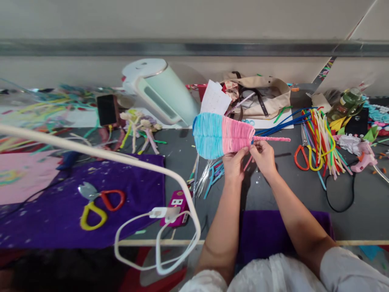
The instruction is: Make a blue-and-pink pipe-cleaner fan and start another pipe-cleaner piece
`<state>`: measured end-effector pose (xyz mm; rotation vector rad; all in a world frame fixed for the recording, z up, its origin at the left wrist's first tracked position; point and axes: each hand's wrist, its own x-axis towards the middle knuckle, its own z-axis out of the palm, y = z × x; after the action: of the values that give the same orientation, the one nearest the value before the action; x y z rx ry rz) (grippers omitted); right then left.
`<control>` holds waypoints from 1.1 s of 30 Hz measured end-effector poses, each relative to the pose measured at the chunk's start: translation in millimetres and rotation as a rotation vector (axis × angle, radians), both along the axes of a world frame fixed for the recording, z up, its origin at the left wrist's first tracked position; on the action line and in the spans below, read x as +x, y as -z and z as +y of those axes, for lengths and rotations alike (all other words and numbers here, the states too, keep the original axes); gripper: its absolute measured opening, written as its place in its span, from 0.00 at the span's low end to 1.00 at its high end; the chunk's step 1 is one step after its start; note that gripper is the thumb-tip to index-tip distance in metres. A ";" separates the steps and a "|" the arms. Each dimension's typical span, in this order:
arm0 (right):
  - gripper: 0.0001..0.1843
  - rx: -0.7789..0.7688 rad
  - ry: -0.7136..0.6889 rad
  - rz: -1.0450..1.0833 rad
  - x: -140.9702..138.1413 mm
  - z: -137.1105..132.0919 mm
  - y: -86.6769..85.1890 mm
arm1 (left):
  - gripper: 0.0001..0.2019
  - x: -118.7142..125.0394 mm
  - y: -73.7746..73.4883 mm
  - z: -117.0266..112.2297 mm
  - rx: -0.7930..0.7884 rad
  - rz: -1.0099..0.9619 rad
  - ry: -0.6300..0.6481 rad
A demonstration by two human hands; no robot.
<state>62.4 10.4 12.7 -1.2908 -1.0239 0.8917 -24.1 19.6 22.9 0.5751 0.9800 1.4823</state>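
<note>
Head view: kettle (pixel 164 95) behind woven piece (pixel 223 136)

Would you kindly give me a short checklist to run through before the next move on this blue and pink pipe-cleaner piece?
1. Grip: the left hand and right hand both hold the blue and pink piece at its pink end: ok.
2. The pink stem juts right, straight: ok.
3. The spare pipe cleaners lie close by the right hand: ok.
4. The scissors lie beside them on the table: ok.
5. Loose end pinched between the fingers: cannot tell.
</note>
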 end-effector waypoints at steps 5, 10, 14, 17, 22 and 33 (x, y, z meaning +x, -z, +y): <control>0.09 0.007 -0.016 0.031 0.4 -0.8 -4.1 | 0.14 0.2 3.7 0.1 0.031 0.045 -0.026; 0.14 -0.009 -0.103 0.125 2.3 0.4 -8.9 | 0.13 -5.8 5.4 2.6 0.019 0.017 0.003; 0.14 0.002 -0.126 0.030 7.5 -0.3 -8.0 | 0.14 -8.7 2.1 3.4 0.007 0.025 0.028; 0.13 0.039 -0.093 -0.082 11.6 -2.5 -7.3 | 0.16 -8.3 0.1 3.1 0.020 0.039 0.020; 0.12 0.054 -0.094 -0.275 17.8 -5.5 -10.8 | 0.15 -5.4 -1.0 1.5 0.030 0.101 -0.019; 0.11 0.068 -0.145 -0.419 26.2 -1.8 -4.0 | 0.11 -2.8 -2.7 -2.4 0.013 0.251 -0.080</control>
<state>88.7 8.6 16.7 -1.3899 -1.4785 0.6997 -26.9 17.2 25.7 0.7523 1.2005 1.5125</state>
